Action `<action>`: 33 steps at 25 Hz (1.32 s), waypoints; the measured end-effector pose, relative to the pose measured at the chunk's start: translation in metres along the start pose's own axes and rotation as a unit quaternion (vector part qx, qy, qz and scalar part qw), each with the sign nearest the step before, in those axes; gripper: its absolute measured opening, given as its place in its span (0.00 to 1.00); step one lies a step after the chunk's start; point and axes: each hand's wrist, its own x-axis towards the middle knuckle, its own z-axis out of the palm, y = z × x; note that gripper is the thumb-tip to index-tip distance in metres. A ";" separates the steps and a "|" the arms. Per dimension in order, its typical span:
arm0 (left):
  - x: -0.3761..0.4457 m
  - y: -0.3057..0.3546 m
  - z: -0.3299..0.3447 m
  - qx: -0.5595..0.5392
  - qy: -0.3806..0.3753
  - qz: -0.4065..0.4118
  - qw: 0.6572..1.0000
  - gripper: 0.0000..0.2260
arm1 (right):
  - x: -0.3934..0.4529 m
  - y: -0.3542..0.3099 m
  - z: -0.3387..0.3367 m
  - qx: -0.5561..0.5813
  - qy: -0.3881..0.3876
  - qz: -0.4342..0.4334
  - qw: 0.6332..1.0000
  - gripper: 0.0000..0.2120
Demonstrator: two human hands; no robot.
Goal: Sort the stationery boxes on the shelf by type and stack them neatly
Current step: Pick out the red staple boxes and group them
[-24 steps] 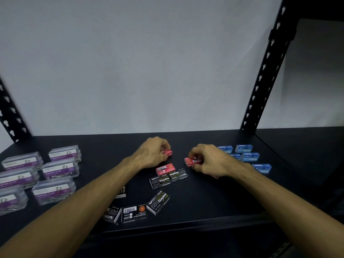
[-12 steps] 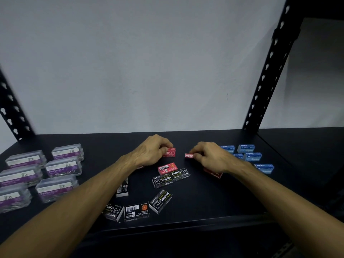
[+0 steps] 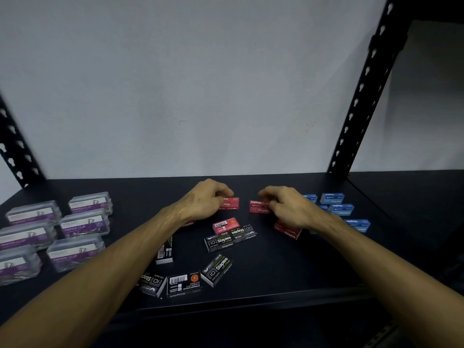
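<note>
Clip boxes (image 3: 82, 223) sat at lower left. Our left hand (image 3: 204, 200) pinched a red box (image 3: 231, 203) at centre; our right hand (image 3: 286, 205) pinched a red stack (image 3: 258, 207). Blue boxes (image 3: 337, 207) lay at right.

- The black boxes (image 3: 218, 242) at mid-shelf read "Staples", with "10" in a frame.
- The red boxes (image 3: 259, 207) read "Staples" too.
- The clear cases (image 3: 84, 226) at left bear a purple label, "PAPER CLIP".
</note>
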 end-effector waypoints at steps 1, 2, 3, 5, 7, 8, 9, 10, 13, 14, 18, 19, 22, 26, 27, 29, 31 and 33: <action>0.000 0.001 0.000 0.004 -0.006 0.001 1.000 0.17 | 0.000 0.000 0.000 -0.006 -0.002 0.000 1.000 0.21; 0.000 0.001 -0.001 0.008 -0.011 0.001 1.000 0.18 | 0.000 -0.001 0.000 -0.016 -0.003 -0.003 1.000 0.22; -0.001 0.002 -0.001 0.013 -0.016 0.001 1.000 0.19 | 0.000 -0.001 0.000 -0.028 -0.005 -0.008 1.000 0.23; -0.001 0.001 -0.003 0.019 -0.024 0.001 1.000 0.21 | 0.001 -0.002 0.001 -0.042 -0.008 -0.013 0.999 0.24; -0.001 0.001 -0.003 0.023 -0.028 0.004 0.999 0.23 | 0.002 -0.002 0.001 -0.051 -0.009 -0.011 0.999 0.23; -0.001 0.001 -0.004 0.023 -0.029 0.004 0.999 0.23 | 0.003 -0.002 0.002 -0.055 -0.007 -0.010 0.998 0.22; -0.001 0.001 -0.004 0.024 -0.030 0.004 0.999 0.23 | 0.003 -0.002 0.002 -0.058 -0.006 -0.010 0.998 0.21; -0.001 0.001 -0.004 0.025 -0.030 0.005 0.999 0.24 | 0.003 -0.002 0.002 -0.059 -0.007 -0.008 0.998 0.20; 0.000 -0.001 -0.003 0.035 -0.032 0.010 0.999 0.24 | 0.003 -0.002 0.002 -0.049 -0.011 -0.001 0.999 0.17; 0.001 -0.001 -0.003 0.039 -0.032 0.012 0.999 0.24 | 0.003 -0.002 0.002 -0.048 -0.009 0.000 0.999 0.16; 0.006 0.004 0.001 0.062 -0.033 0.028 0.997 0.19 | 0.002 -0.005 0.003 -0.048 0.007 -0.007 0.999 0.10; 0.007 0.006 0.002 0.069 -0.036 0.034 0.996 0.17 | 0.001 -0.006 0.003 -0.052 0.008 -0.010 0.999 0.09; 0.010 0.010 0.006 0.069 -0.026 0.047 0.996 0.08 | -0.001 -0.006 0.001 -0.059 0.010 -0.013 0.998 0.08; 0.007 0.016 0.006 -0.039 0.027 0.030 0.998 0.08 | -0.003 -0.002 -0.001 -0.054 0.012 -0.008 0.998 0.07; 0.006 0.016 0.005 -0.064 0.036 0.025 0.997 0.09 | -0.003 -0.002 -0.001 -0.053 0.012 -0.006 0.999 0.07; 0.004 0.016 0.004 -0.082 0.039 0.025 0.996 0.11 | -0.004 -0.003 -0.001 -0.055 0.012 -0.002 0.998 0.08; 0.001 0.014 0.003 -0.075 0.036 0.033 0.996 0.12 | -0.004 -0.002 -0.001 -0.057 0.017 0.000 0.998 0.07; 0.000 0.010 0.002 -0.047 0.034 0.041 0.997 0.14 | -0.005 -0.002 -0.001 -0.055 0.018 -0.001 0.998 0.07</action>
